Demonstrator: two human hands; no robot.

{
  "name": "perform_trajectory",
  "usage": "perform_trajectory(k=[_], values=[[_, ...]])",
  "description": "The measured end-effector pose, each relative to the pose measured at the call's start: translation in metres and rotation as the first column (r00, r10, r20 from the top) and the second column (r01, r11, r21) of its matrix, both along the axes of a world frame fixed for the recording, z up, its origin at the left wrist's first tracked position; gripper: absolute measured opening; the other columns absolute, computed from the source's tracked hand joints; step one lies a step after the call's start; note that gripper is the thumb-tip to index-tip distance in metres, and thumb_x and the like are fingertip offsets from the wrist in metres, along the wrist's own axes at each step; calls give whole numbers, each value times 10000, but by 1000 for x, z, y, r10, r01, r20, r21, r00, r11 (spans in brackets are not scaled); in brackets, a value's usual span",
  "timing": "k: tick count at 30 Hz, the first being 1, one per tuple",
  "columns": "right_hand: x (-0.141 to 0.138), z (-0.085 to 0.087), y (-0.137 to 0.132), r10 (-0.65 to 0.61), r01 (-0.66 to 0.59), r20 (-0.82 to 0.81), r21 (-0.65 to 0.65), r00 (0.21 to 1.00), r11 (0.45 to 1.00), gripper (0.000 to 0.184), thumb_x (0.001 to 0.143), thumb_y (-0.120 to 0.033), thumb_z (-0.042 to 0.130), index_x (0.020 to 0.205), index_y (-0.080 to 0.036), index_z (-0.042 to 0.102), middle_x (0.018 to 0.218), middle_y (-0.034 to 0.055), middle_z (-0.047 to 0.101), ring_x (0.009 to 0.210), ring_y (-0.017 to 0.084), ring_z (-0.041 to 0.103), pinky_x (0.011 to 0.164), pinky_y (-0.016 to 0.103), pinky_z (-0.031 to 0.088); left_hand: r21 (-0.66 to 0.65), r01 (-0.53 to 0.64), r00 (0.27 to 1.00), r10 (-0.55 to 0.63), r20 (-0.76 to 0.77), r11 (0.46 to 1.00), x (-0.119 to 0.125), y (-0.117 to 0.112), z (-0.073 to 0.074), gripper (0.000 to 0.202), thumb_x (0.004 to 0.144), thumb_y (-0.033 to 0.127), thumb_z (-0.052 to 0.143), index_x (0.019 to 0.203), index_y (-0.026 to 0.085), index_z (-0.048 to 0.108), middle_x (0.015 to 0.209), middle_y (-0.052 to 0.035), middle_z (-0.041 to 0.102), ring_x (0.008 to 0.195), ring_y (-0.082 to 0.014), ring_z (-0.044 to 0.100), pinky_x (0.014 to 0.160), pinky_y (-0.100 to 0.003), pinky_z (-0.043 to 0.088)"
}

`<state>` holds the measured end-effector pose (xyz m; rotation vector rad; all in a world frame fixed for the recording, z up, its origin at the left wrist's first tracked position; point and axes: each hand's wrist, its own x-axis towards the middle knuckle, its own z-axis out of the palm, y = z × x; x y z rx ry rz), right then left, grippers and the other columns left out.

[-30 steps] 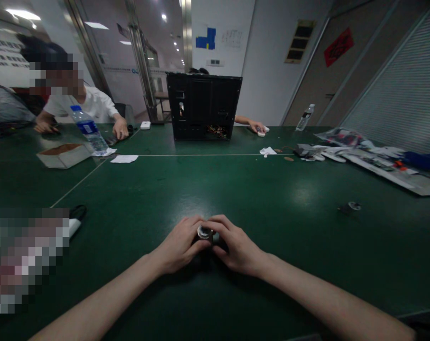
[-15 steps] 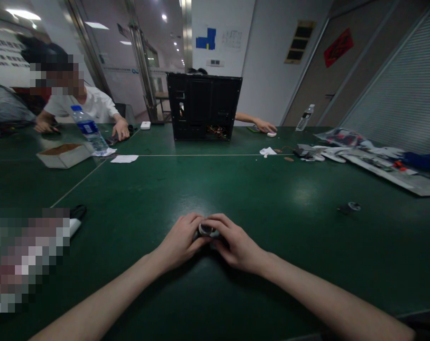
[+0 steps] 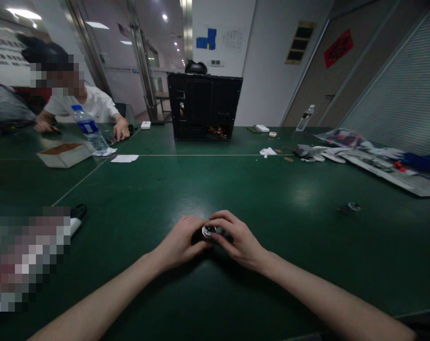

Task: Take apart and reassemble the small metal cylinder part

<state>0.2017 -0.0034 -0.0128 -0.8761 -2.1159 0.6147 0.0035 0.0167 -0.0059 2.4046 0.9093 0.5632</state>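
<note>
At the near middle of the green table, both hands meet around a small round object with a pale ring and a dark centre. Its exact kind is too small to make out. My left hand curls around its left side, the thumb lying along the near side. From the right, my right hand pinches it with thumb and fingers at its upper edge. Much of the object is hidden by the fingers. Farther right lies a small dark part with a pale round end.
A black computer case stands across the table. At left are a person, a water bottle, an open box and a blurred-out packet. Boards and plastic bags cover the far right; another bottle stands behind.
My right hand's fingers have shifted on the round object, whose pale face shows more. Behind the case, a person's arm has withdrawn from the small white item and a dark head top has risen.
</note>
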Motion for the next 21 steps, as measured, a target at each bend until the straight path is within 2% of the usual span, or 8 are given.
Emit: perform_trajectory(k=[5,10,14,17,21], values=[[1,4,0,22,-24,-50,-43,998,999,168,890,-184,498,1022,-199,599,985,59,573,913,165,560,807,290,462,-25,41,999,-41,-23,999,1,-1,4,237,830,313,612,1025,181,580,980,-61,648,905,-217,574,842,-327,388],[-2,4,2,-5,-7,-114,-103,994,995,111,880,-213,530,918,-196,633,889,38,591,828,152,572,752,277,459,-4,47,997,-47,-60,999,1,-1,5,242,825,347,617,993,174,586,941,-55,653,875,-217,581,824,-325,399],[-1,5,2,-40,24,-156,-103,987,994,101,875,-238,537,902,-190,621,859,34,610,794,149,575,730,276,460,14,44,995,-42,-87,999,2,-2,7,280,827,353,612,1033,167,574,954,-62,654,888,-225,589,835,-335,404],[3,6,5,-102,87,-144,-107,984,990,89,858,-233,551,906,-185,608,857,34,632,782,150,583,697,266,461,42,23,998,-21,-66,999,1,-3,5,300,819,357,618,1053,177,565,960,-61,655,888,-228,589,849,-350,398],[11,2,13,-162,151,-47,-178,986,972,86,833,-207,577,899,-177,622,848,24,659,733,137,597,653,249,461,81,-48,998,50,-24,996,0,-3,1,269,808,316,627,1038,189,564,976,-46,653,901,-225,582,860,-364,389]])
